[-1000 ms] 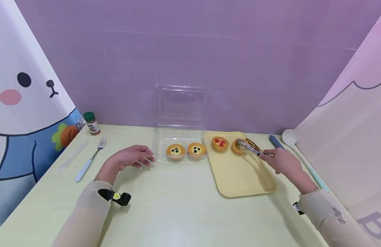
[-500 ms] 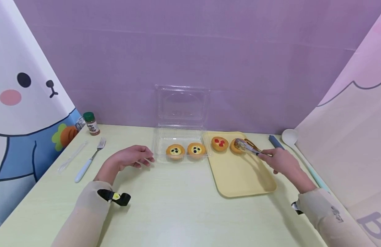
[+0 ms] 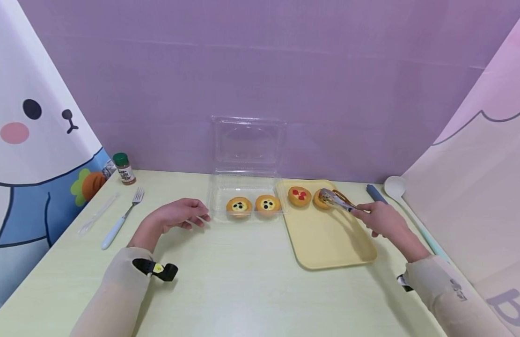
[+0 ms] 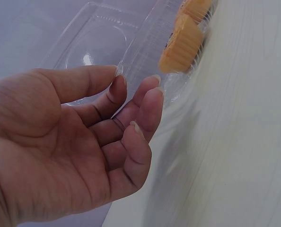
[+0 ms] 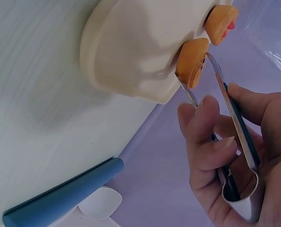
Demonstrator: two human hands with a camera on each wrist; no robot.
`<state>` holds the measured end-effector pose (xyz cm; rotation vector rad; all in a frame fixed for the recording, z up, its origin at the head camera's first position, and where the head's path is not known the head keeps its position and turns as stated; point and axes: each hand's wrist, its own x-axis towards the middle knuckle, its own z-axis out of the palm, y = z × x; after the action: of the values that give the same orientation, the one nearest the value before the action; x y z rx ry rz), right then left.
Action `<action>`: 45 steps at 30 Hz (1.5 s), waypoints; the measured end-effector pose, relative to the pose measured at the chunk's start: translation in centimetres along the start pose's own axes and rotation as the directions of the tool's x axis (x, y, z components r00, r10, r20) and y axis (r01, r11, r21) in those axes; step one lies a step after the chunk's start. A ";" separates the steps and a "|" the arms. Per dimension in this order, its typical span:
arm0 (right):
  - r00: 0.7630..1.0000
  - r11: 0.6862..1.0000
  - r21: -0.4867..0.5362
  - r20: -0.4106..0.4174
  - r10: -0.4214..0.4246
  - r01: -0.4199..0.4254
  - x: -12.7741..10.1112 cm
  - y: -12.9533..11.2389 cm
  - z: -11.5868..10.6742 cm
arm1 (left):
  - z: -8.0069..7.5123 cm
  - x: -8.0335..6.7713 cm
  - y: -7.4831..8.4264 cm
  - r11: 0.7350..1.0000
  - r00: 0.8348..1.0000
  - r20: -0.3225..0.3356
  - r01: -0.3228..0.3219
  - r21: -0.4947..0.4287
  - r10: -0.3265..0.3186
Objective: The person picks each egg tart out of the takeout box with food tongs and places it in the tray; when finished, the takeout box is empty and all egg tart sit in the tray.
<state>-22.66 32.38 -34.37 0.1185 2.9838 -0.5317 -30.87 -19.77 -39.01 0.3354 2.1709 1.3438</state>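
Tart [image 5: 191, 62] edged left; right grip [image 3: 384, 221] holds parted tongs [image 5: 239, 125]

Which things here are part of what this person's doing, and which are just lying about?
Seemingly in the job: the tongs in the right hand; the tart between the tongs; the red-topped tart; the yellow tray; the open clear container with two dark-dotted tarts.

Probably just lying about: the green-capped jar; the fork; the clear plastic utensil; the white-headed spoon; the blue handle.
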 end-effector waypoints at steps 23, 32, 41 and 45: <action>1.000 1.000 -0.023 -0.013 0.007 -0.007 0.3 0.5 0.3 | 0.2 -0.1 -0.3 1.000 1.000 -0.006 -0.009 -0.010 0.009; 1.000 0.998 -0.054 -0.025 0.019 -0.020 0.3 0.3 0.2 | 0.0 0.0 -0.3 1.000 1.000 -0.006 -0.011 -0.005 0.011; 0.999 0.998 -0.060 -0.044 -0.012 0.010 0.5 0.4 0.4 | 0.0 -0.1 0.0 1.000 1.000 -0.013 -0.003 -0.005 0.003; 0.999 0.998 -0.057 -0.048 -0.024 0.021 0.5 0.4 0.4 | 0.1 -0.1 0.0 1.000 1.000 -0.014 0.000 -0.005 0.000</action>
<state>-23.12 32.59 -34.98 0.0950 3.0475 -0.4526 -30.77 -19.77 -39.02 0.3251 2.1787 1.3548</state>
